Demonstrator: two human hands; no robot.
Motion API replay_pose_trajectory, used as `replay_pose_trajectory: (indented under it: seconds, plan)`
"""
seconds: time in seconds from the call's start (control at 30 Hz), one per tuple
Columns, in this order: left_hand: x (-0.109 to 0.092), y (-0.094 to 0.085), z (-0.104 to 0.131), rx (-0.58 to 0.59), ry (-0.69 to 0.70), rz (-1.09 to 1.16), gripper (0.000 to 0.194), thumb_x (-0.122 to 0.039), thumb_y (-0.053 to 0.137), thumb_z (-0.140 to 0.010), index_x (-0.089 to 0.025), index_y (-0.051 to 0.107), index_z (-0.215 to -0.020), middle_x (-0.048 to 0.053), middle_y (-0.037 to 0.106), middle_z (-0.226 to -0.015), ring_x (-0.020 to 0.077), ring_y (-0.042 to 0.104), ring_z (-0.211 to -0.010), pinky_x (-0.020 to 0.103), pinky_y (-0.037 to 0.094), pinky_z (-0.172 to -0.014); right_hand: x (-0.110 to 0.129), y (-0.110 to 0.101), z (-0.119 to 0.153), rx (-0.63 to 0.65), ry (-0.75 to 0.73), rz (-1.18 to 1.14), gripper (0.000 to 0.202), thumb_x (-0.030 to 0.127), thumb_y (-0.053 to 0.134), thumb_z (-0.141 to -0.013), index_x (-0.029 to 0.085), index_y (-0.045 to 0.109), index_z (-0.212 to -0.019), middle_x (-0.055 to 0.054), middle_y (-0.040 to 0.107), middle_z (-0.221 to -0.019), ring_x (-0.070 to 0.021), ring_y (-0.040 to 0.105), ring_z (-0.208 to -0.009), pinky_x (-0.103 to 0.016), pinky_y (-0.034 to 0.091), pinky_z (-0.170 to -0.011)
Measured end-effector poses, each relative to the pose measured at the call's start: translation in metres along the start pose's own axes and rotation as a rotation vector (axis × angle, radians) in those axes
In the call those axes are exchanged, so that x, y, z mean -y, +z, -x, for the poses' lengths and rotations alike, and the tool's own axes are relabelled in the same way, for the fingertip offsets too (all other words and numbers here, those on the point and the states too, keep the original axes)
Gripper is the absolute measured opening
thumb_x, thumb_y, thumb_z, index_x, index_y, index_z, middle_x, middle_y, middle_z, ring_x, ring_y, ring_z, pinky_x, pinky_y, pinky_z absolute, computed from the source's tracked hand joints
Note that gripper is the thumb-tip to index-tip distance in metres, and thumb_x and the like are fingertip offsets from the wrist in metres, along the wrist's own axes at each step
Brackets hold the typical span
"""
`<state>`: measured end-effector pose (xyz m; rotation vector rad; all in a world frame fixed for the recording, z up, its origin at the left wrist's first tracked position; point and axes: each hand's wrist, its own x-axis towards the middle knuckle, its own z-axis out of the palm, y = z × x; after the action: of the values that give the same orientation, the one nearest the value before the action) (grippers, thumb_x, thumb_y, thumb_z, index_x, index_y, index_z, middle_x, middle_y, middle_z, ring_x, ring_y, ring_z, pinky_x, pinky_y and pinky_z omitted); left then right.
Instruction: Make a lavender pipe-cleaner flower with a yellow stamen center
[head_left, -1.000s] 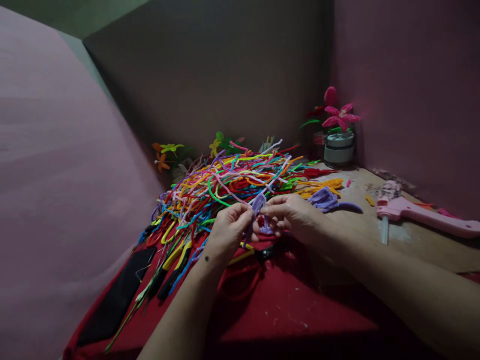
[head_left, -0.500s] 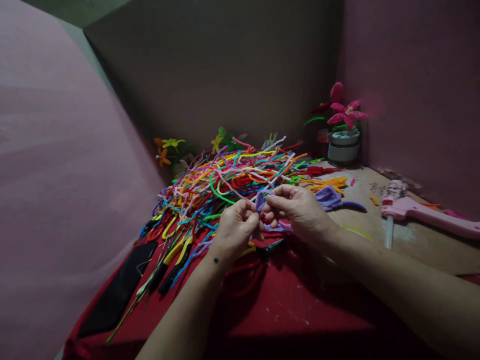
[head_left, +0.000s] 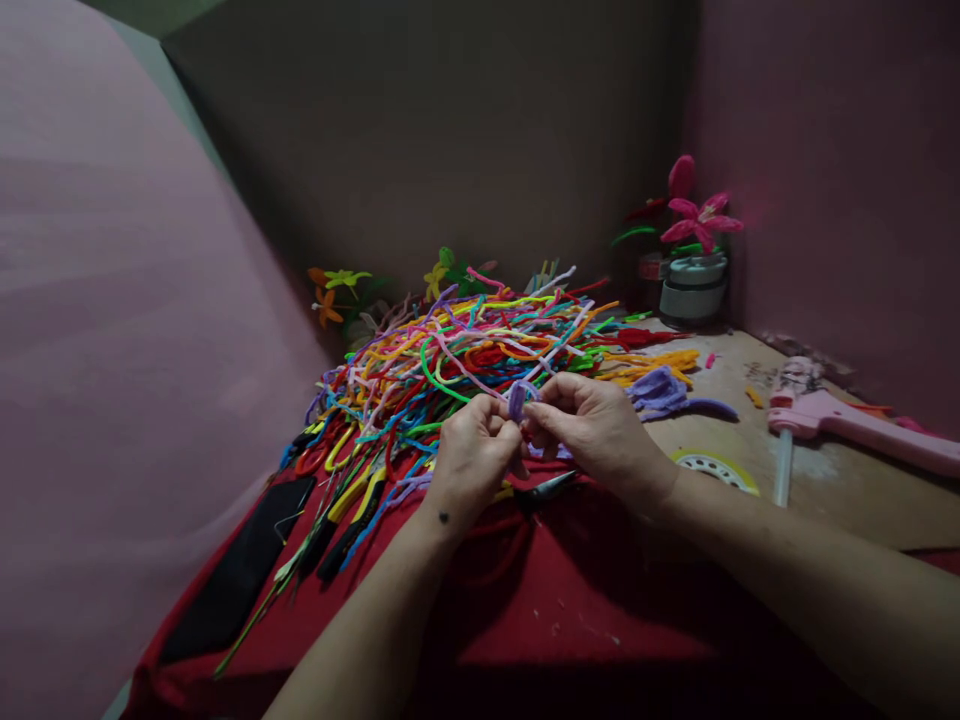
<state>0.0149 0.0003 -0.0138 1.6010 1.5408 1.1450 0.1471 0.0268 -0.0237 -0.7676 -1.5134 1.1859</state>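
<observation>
A purple pipe cleaner (head_left: 517, 400), bent into a small folded loop, is pinched between my two hands. My left hand (head_left: 478, 447) grips its lower left part with thumb and fingers closed. On the other side my right hand (head_left: 589, 425) pinches it near the top, where a strand arches over. Behind both hands spreads a big heap of multicoloured pipe cleaners (head_left: 480, 345). Right of my right hand lie several bent purple pipe cleaner pieces (head_left: 660, 393). The fingertips partly hide the held piece.
A pink glue gun (head_left: 847, 420) and a white-and-yellow tape roll (head_left: 712, 468) lie on the board at right. Yellow-black pliers (head_left: 360, 520) and a black phone-like slab (head_left: 240, 575) rest at left on red cloth. A pink flower (head_left: 701, 220) stands in a grey pot (head_left: 694, 290).
My right hand has shifted slightly right and down, uncovering the tape roll. The purple loop has turned a little between my fingers and looks narrower. The view has moved slightly.
</observation>
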Motion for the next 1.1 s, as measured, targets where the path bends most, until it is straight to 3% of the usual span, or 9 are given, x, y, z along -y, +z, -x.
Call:
replay_pose_trajectory:
  seconds: [0.13,0.63,0.8,1.1]
  plan:
    - [-0.0003,0.0008,0.0008,-0.023,0.012,-0.011,0.005,-0.019,0.051,-0.071,-0.019,0.047,-0.068,-0.007,0.058,-0.044,0.0124,0.057,-0.036,0.019,0.039,-0.036,0.0026,0.0001,0.0002,0.048,0.057,-0.055,0.013,0.021,0.058,-0.072,0.016,0.052,-0.062,0.003,0.056,-0.054,-0.0085,0.052,-0.046,-0.02,0.043,-0.045]
    - [0.0024,0.0042,0.0015,-0.055,0.049,0.025,0.006,-0.02,0.051,-0.072,-0.02,0.045,-0.072,-0.008,0.058,-0.045,0.0135,0.058,-0.036,0.019,0.04,-0.034,-0.0009,0.0005,0.0027,-0.025,-0.028,0.098,0.014,0.021,0.058,-0.073,0.015,0.054,-0.061,0.002,0.056,-0.056,-0.0093,0.052,-0.049,-0.021,0.043,-0.046]
    - [-0.0042,0.0026,0.0021,-0.041,-0.029,0.083,0.008,-0.018,0.052,-0.069,-0.019,0.045,-0.069,-0.008,0.057,-0.043,0.0136,0.057,-0.035,0.019,0.039,-0.033,0.0,-0.0008,0.0018,0.037,0.0,0.026,0.013,0.021,0.058,-0.073,0.016,0.052,-0.062,0.002,0.056,-0.054,-0.0095,0.053,-0.048,-0.021,0.043,-0.046]
    - [-0.0036,0.0014,0.0027,-0.023,-0.012,0.084,0.005,-0.013,0.049,-0.067,-0.018,0.048,-0.069,-0.008,0.054,-0.041,0.0128,0.058,-0.037,0.017,0.038,-0.036,-0.0019,-0.0014,0.0028,-0.057,-0.101,0.217,0.014,0.024,0.055,-0.076,0.016,0.053,-0.064,0.0,0.059,-0.059,-0.0108,0.054,-0.052,-0.022,0.043,-0.05]
